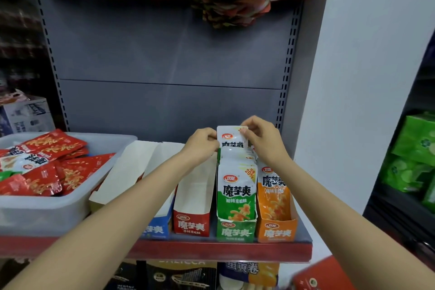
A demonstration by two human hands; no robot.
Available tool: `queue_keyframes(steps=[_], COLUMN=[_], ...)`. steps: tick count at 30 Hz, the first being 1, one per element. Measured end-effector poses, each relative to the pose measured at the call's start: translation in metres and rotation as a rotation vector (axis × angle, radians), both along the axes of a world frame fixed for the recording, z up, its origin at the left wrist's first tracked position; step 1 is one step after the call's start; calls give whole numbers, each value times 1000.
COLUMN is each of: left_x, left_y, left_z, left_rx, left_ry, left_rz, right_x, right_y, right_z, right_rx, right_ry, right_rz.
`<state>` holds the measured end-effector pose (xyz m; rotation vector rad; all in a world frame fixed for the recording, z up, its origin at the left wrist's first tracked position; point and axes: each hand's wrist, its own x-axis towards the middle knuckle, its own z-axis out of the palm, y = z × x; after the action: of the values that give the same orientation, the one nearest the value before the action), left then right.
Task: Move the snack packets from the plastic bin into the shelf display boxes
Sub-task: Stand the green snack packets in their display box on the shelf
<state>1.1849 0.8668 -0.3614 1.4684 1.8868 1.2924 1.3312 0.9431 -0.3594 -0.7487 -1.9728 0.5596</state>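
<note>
Gripping one packet (231, 137), two hands, four boxes

glossy foil pkts (232, 137), matt card boxes (191, 223), translucent plastic bin (35, 212)

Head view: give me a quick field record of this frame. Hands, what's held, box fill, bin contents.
left hand: pinches left edge of the held packet
right hand: pinches top right of the same packet
held packet: white top, upright, at the back of the green box row
green box: nearly full of green packets
orange box: holds orange packets
red box: looks empty
blue box: partly hidden by left arm, contents unclear
plastic bin: left on shelf, mostly red packets
</note>
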Motion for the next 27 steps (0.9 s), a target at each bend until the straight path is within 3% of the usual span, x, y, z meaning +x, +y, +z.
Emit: queue_keyframes(steps=[8,13,19,27], left_x=[-1,-8,-66,-210], left_y=[-5,-31,-104,-213], left_z=[0,10,10,-8], left_rx=[34,169,320,173], left_ry=[4,127,379,401], left_rz=[-1,59,254,593], right_x=[1,-11,-83,-236], right_y=[-8,-33,-97,-167], right_z=[12,22,36,5], right_rx=[28,209,47,-67], right_ry=[-435,-439,-308,-347], right_rz=[-157,-181,136,432])
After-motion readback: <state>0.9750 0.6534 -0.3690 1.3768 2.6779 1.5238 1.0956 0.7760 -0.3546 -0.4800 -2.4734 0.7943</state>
